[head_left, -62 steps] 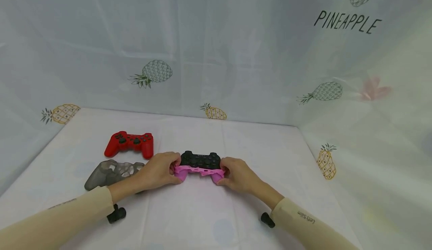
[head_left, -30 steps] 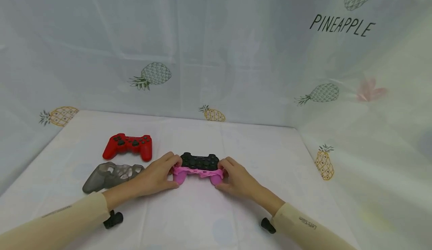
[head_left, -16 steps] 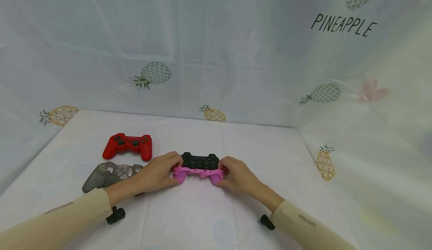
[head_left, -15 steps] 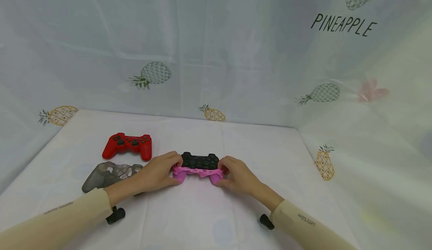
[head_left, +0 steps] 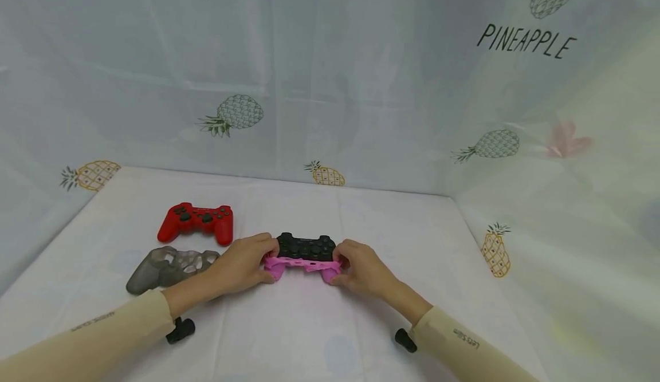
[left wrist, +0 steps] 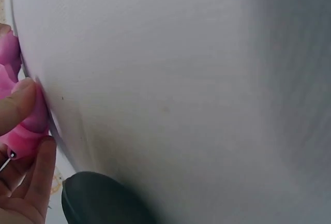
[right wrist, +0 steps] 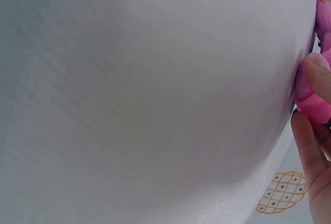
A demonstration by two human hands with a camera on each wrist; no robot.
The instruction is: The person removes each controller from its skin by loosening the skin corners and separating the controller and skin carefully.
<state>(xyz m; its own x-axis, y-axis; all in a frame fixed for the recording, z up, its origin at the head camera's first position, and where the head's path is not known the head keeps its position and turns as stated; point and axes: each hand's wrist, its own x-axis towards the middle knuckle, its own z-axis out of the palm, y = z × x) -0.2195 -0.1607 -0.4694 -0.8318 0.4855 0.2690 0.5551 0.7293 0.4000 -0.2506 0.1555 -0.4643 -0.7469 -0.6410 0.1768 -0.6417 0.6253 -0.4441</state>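
Note:
A black game controller (head_left: 305,247) lies at the middle of the white table, its face up. Its two handles sit in a stretchy pink controller cover (head_left: 304,263), while the upper part with the sticks is bare black. At the left handle, my left hand (head_left: 242,267) pinches the cover between thumb and fingers. My right hand (head_left: 365,268) grips it the same way at the right handle. The left wrist view has the left thumb (left wrist: 21,100) on the pink cover (left wrist: 37,113); the right wrist view has the right thumb (right wrist: 316,69) on it too.
A red game controller (head_left: 196,221) lies at the back left. In front of it is a translucent grey controller cover (head_left: 160,270), partly behind my left forearm. Pineapple-printed curtains (head_left: 361,95) stand behind and at the sides of the table.
Both hands keep their hold and hardly move. The pink cover's upper edge, bunched half a second ago, now looks flatter across the controller. The view shifts slightly.

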